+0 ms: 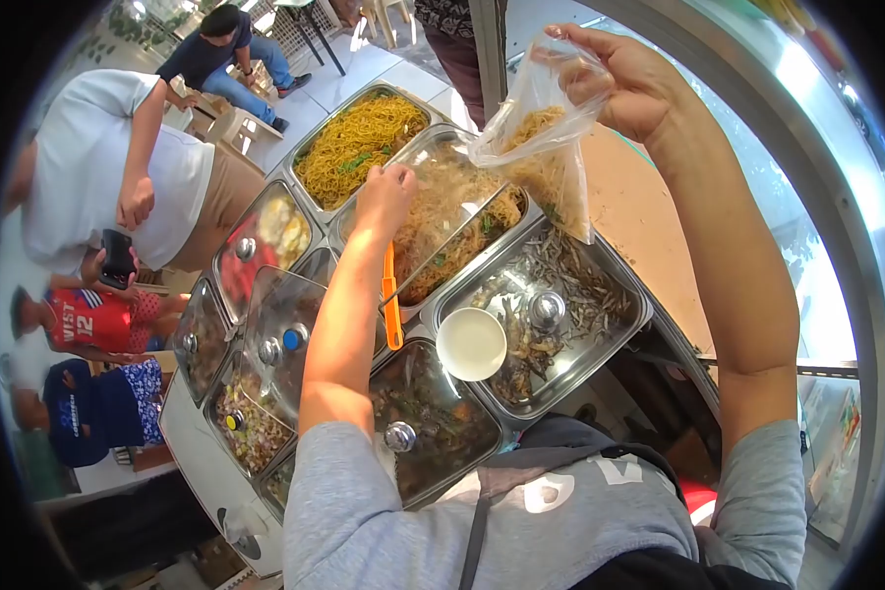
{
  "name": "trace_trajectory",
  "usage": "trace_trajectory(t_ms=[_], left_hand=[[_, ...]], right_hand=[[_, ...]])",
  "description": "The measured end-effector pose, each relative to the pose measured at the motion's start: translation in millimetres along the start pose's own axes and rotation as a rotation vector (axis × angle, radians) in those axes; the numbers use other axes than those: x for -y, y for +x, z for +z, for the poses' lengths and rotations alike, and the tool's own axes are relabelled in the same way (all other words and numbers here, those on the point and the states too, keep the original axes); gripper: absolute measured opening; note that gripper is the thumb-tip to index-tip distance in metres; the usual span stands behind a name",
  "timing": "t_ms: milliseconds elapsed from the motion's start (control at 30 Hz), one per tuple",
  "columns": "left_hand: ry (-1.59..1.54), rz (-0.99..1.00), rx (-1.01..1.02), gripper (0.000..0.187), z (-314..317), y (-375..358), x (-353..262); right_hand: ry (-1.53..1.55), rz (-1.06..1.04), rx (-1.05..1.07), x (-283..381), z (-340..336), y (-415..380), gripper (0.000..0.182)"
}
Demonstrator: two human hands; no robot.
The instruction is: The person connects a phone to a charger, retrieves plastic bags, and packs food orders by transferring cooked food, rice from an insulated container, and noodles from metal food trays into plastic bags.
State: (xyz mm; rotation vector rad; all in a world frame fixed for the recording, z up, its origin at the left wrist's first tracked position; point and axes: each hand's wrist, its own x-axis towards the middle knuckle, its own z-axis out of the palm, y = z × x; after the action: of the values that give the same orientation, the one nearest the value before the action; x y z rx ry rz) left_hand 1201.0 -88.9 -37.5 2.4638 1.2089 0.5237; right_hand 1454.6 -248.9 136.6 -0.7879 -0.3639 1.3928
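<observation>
My right hand (pixel 624 84) is raised at upper right, pinching the top of a clear plastic bag (pixel 531 128) with pale thin noodles inside. The bag hangs over the corner of a metal tray of small dried fish (pixel 600 285). My left hand (pixel 388 187) is closed at the near-left side of a tray of brown noodles (pixel 477 231). It appears to grip a clear lid (pixel 442 177) that lies tilted across these noodles; the knob is hidden by my fingers. Beside my left forearm, an orange-handled utensil (pixel 392 305) sticks out of the noodle tray.
Yellow noodles (pixel 359 147) fill an uncovered tray at the back. Several lidded trays stand on the left, including one of dark stew (pixel 433 403). A white bowl (pixel 472 344) sits on the fish tray's lid. A person in white (pixel 118 167) stands across, holding a phone (pixel 118 258).
</observation>
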Motion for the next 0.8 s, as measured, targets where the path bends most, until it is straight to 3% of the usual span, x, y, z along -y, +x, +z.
trace_trajectory(t_ms=[200, 367, 433, 467, 533, 700, 767, 800], left_hand=[[0.128, -0.014, -0.012, 0.029, 49.8, -6.0, 2.2], [0.256, 0.056, -0.023, 0.037, 29.6, -18.1, -15.6], [-0.621, -0.028, 0.198, 0.037, 6.9, -24.0, -34.0], [-0.618, -0.022, 0.197, 0.037, -13.6, -30.4, -55.2], [-1.009, -0.114, 0.3, 0.033, -49.8, -41.5, -96.3], [-1.068, -0.189, 0.092, 0.016, -82.6, -10.0, -103.8], [-1.115, 0.052, 0.076, 0.013, -86.5, -12.6, -112.9], [-1.093, 0.083, 0.134, 0.011, -84.4, -9.2, -107.1]], right_hand=[[0.013, -0.014, -0.017, 0.9, 10.0, -4.4, 0.019], [0.059, -0.012, -0.18, -17.5, 32.2, -4.3, 0.021], [0.09, -0.002, -0.179, -26.4, 29.4, 3.4, 0.019], [0.084, 0.005, -0.165, -30.9, 28.3, 7.8, 0.018], [0.071, 0.031, -0.107, -37.2, 18.8, 23.7, 0.014], [-0.011, -0.039, -0.324, -50.6, -12.3, 58.7, 0.013], [-0.024, -0.069, -0.352, -55.0, -18.6, 65.0, 0.015], [-0.161, -0.101, -0.43, -56.9, -21.9, 69.1, 0.015]])
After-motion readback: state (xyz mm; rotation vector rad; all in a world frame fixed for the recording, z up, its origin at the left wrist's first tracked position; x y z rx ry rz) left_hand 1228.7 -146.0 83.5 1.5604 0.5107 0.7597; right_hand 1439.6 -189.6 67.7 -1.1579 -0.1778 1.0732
